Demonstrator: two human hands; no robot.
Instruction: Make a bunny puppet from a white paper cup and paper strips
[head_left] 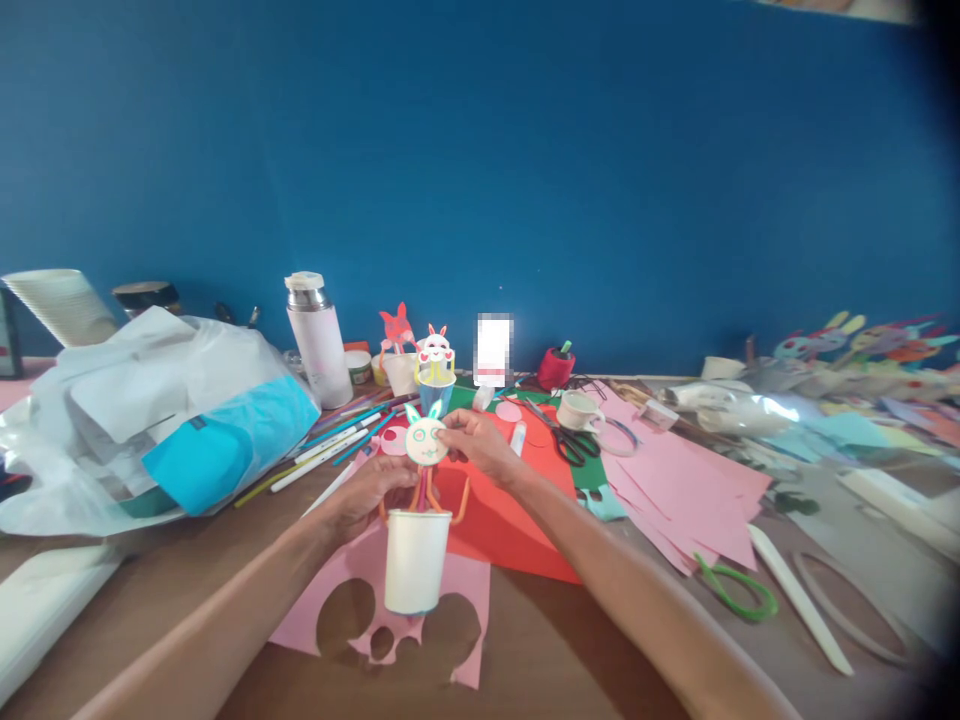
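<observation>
A white paper cup (417, 565) stands upright on a pink sheet with round cut-outs (469, 590). Orange pipe-cleaner arms (463, 503) stick out at its rim. Above the cup, on a stem, is a pale round bunny face (425, 441) with blue ears and drawn eyes and mouth. My right hand (480, 443) pinches the right edge of the face. My left hand (379, 490) is closed beside the stem, just above the cup's left rim; what its fingertips hold is too small to make out.
Behind stand two decorated cups (436, 392) and a white thermos (319, 345). Scissors (574, 442) lie on red and green sheets, with a small mug (579, 411) near them. Pink paper (690, 490) lies right, markers (319, 457) and a plastic bag (210, 370) left.
</observation>
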